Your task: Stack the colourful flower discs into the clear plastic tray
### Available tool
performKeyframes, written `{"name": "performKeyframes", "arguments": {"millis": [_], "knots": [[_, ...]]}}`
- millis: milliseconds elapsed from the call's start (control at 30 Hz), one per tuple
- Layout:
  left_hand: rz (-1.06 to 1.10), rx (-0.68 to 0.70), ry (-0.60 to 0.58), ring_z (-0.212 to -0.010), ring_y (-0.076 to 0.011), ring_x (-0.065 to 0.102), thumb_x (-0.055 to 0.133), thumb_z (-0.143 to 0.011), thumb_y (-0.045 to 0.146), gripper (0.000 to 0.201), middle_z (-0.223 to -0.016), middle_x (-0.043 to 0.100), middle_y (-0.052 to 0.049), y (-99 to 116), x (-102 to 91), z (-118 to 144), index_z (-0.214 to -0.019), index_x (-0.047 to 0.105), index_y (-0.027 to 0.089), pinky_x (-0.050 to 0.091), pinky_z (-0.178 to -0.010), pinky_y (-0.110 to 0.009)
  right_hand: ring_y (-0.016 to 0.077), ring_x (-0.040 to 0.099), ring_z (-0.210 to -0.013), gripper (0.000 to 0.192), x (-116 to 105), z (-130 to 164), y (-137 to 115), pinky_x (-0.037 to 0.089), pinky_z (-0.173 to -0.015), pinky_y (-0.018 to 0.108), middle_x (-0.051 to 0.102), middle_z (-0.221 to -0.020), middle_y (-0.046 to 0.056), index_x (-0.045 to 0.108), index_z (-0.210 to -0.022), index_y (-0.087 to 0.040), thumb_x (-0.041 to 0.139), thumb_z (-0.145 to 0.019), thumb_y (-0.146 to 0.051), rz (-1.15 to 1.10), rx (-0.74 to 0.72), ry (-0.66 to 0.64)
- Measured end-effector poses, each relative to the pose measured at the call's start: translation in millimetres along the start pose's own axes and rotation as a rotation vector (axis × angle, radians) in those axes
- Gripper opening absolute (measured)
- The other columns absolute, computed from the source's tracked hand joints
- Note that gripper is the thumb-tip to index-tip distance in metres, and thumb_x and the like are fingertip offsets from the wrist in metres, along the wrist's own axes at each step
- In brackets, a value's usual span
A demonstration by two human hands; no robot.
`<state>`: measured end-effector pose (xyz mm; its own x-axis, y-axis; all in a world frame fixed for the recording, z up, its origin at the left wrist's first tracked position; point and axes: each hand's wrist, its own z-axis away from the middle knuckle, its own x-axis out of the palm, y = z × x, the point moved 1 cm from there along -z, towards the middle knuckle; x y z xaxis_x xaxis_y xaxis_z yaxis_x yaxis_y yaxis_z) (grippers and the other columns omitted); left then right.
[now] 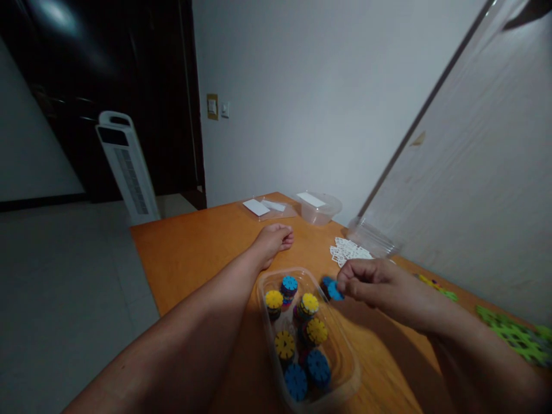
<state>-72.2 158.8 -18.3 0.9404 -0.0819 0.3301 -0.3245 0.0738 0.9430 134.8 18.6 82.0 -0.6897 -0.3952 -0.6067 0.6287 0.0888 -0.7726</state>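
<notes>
My right hand (pixel 366 279) pinches a blue notched disc (pixel 335 291) over the table, just beyond the right rim of a clear plastic tub (pixel 350 357). Another blue piece (pixel 326 282) shows close behind that disc, partly covered by it. Inside the tub stand several stacks of notched discs, topped by yellow ones such as the yellow disc (pixel 285 345) and blue ones such as the blue disc (pixel 295 382). My left hand (pixel 275 242) rests on the table past the tub's far left corner, its fingers curled into a fist with nothing visible in them.
White lattice pieces (pixel 348 251) lie near a clear plastic box (pixel 374 237) by the wall. Farther back are a round clear container (pixel 318 208) and a clear bag with white cards (pixel 257 207). Green lattice pieces (pixel 509 333) lie at right. A white tower appliance (pixel 128 167) stands beyond the wooden table (pixel 185 247).
</notes>
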Motion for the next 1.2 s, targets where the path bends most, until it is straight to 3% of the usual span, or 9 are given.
{"name": "performKeyframes", "arguments": {"millis": [167,400,633,800,867,933,1033,1100,1200], "knots": [[-0.012,-0.013,0.000,-0.064,-0.0083,0.059,0.065,-0.087,0.024,0.013,-0.073,0.062,-0.003,1,1.5,-1,-0.080,0.059,0.014,0.051,-0.068,-0.022,0.0091,0.037,-0.057,0.025,19,3,0,0.028,-0.050,0.020,0.046,-0.063,-0.005,0.062,-0.077,-0.018,0.063,-0.087,-0.040,-0.022,0.002,-0.212],[-0.011,-0.003,0.012,-0.062,-0.0082,0.059,0.069,-0.085,0.026,0.017,-0.073,0.062,-0.003,3,3.4,3,-0.077,0.058,0.015,0.050,-0.067,-0.022,0.0084,0.038,-0.053,0.017,31,-2,3,0.030,-0.051,0.021,0.048,-0.060,-0.006,0.062,-0.076,-0.018,0.062,-0.087,-0.032,0.083,0.046,-0.285],[-0.013,-0.001,0.019,-0.062,-0.0083,0.058,0.067,-0.086,0.024,0.015,-0.072,0.061,-0.002,1,3.0,2,-0.078,0.058,0.015,0.050,-0.067,-0.022,0.0106,0.041,-0.057,0.015,29,2,-9,0.031,-0.052,0.023,0.047,-0.064,-0.006,0.051,-0.079,-0.021,0.058,-0.089,-0.031,0.115,-0.012,-0.123],[-0.027,0.008,0.019,-0.063,-0.0081,0.058,0.065,-0.087,0.024,0.014,-0.072,0.061,-0.002,1,3.7,1,-0.078,0.058,0.015,0.050,-0.066,-0.021,0.0138,0.047,-0.063,0.015,26,6,-20,0.036,-0.057,0.026,0.055,-0.071,-0.002,0.055,-0.084,-0.021,0.055,-0.091,-0.035,0.312,-0.062,-0.020],[-0.029,0.007,0.019,-0.062,-0.0078,0.058,0.065,-0.086,0.024,0.014,-0.072,0.060,-0.002,2,4.1,1,-0.078,0.058,0.015,0.050,-0.066,-0.021,0.0163,0.054,-0.067,0.022,26,7,-25,0.040,-0.059,0.028,0.063,-0.076,0.002,0.060,-0.093,-0.021,0.053,-0.094,-0.041,0.376,-0.062,0.035],[-0.035,0.004,0.018,-0.061,-0.0074,0.057,0.064,-0.087,0.023,0.014,-0.071,0.060,-0.002,3,4.3,1,-0.077,0.058,0.015,0.050,-0.065,-0.020,0.0208,0.063,-0.075,0.038,29,9,-30,0.045,-0.065,0.031,0.070,-0.087,0.006,0.062,-0.114,-0.020,0.055,-0.093,-0.051,0.420,-0.030,0.100],[-0.041,0.006,0.015,-0.061,-0.0074,0.057,0.064,-0.086,0.022,0.012,-0.072,0.061,-0.002,3,4.5,1,-0.078,0.058,0.015,0.050,-0.064,-0.020,0.0342,0.067,-0.104,0.078,42,20,-37,0.051,-0.086,0.046,0.070,-0.122,0.016,0.047,-0.147,-0.021,0.062,-0.085,-0.065,0.511,0.041,0.197],[-0.042,0.007,0.008,-0.061,-0.0077,0.058,0.064,-0.086,0.022,0.012,-0.072,0.061,-0.002,3,4.9,-1,-0.079,0.058,0.015,0.049,-0.064,-0.020,0.0417,0.053,-0.130,0.093,56,31,-39,0.044,-0.103,0.056,0.054,-0.147,0.018,0.038,-0.156,-0.023,0.063,-0.081,-0.070,0.574,0.040,0.213],[-0.055,0.008,-0.004,-0.060,-0.0081,0.057,0.065,-0.085,0.023,0.013,-0.071,0.062,-0.002,1,5.4,-3,-0.078,0.057,0.015,0.048,-0.062,-0.020,0.0427,0.027,-0.149,0.109,81,48,-32,0.034,-0.115,0.061,0.023,-0.167,0.013,0.020,-0.163,-0.027,0.068,-0.076,-0.072,0.597,0.006,0.171]]}}
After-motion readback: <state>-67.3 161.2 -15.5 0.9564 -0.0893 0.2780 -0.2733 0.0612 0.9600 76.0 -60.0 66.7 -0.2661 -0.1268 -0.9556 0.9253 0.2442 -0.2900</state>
